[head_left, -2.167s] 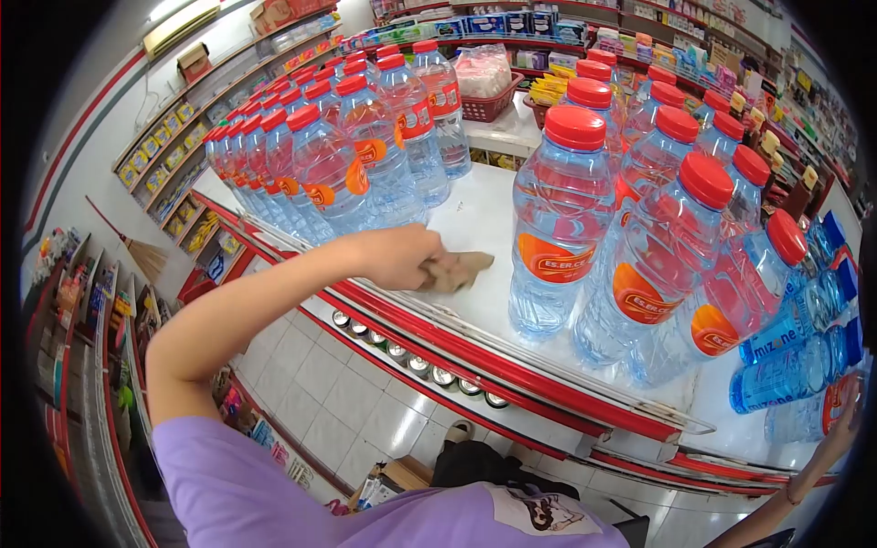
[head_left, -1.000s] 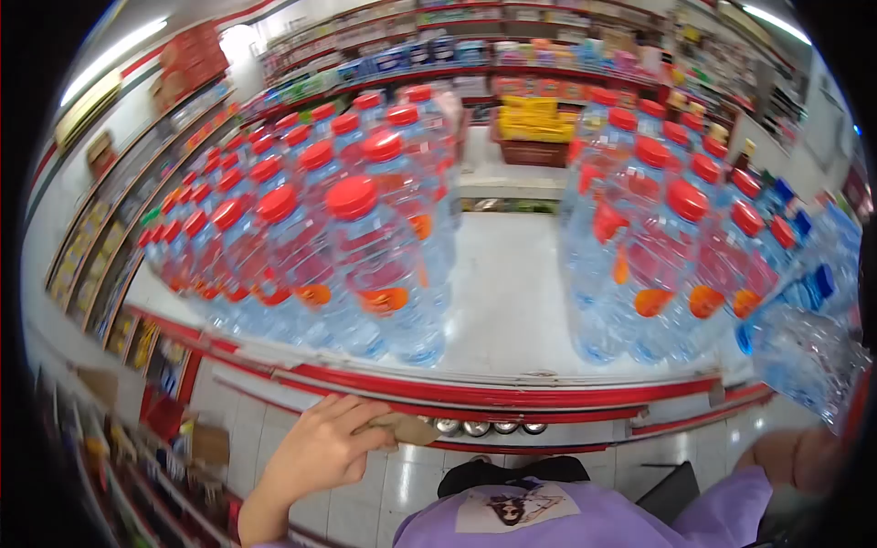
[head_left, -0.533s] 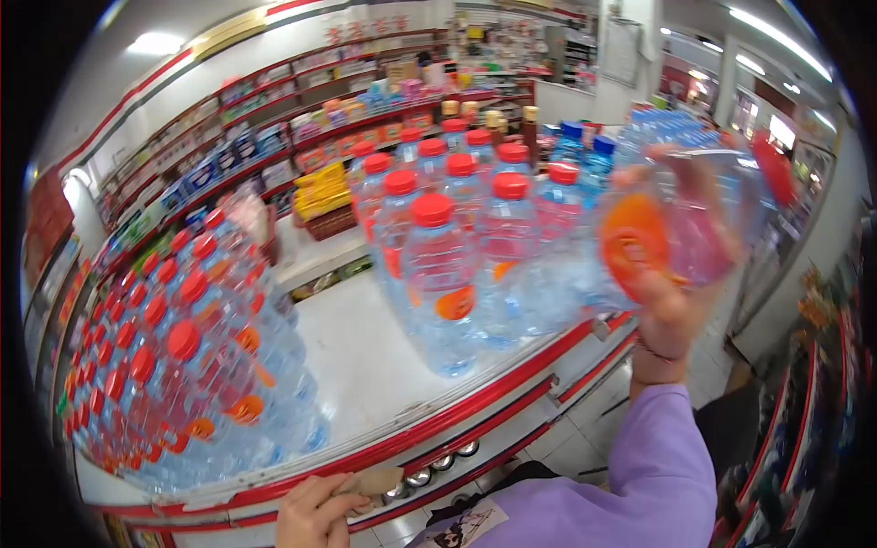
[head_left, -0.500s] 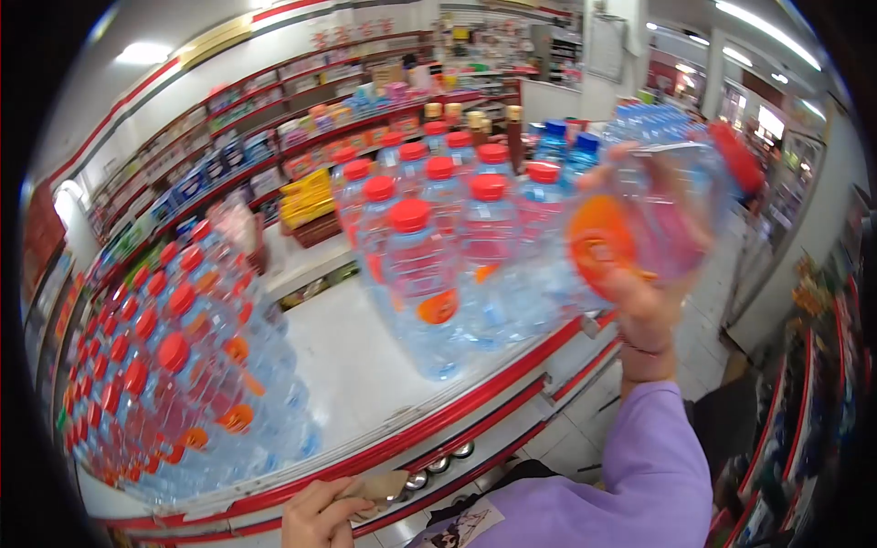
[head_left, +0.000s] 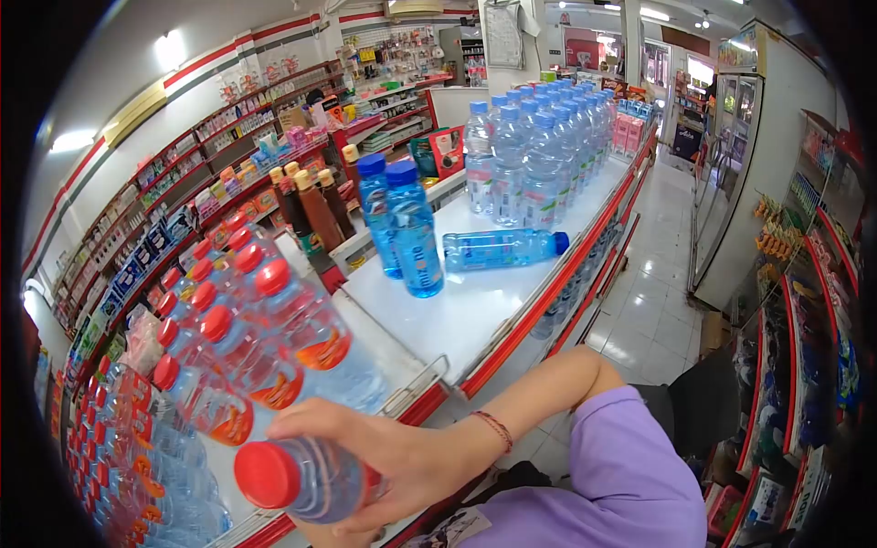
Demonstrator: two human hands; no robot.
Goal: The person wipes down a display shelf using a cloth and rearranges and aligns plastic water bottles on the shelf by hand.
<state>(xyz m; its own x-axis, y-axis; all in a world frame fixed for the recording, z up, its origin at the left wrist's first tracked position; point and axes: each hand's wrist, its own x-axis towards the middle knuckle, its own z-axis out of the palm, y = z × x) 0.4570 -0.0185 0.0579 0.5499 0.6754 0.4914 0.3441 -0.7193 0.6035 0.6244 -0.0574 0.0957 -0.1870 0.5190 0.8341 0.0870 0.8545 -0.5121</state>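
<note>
My right hand [head_left: 406, 461], with a braided bracelet at the wrist, is wrapped round a clear bottle [head_left: 324, 484] whose red cap points left. Just below that bottle a small part of my left hand [head_left: 336, 534] shows; its fingers are hidden. Red-capped bottles with orange labels [head_left: 256, 352] stand in rows beside the held one. More of them [head_left: 151, 457] are grouped at the lower left. On the adjoining white shelf top [head_left: 457, 324], two blue bottles [head_left: 416, 237] stand upright and another blue bottle [head_left: 502, 248] lies on its side.
Clear bottles with blue caps [head_left: 539, 169] stand farther back. Brown bottles [head_left: 315, 210] are behind the blue ones. A wire bracket [head_left: 416, 384] rises at the shelf joint. The red shelf edge [head_left: 566, 265] borders a tiled aisle [head_left: 653, 274]; stocked shelves [head_left: 786, 365] line the right.
The view has turned right. My right hand has brought the raised bottle down and left, near the red-capped rows. My left hand is now mostly hidden, and its cloth-like item is out of sight.
</note>
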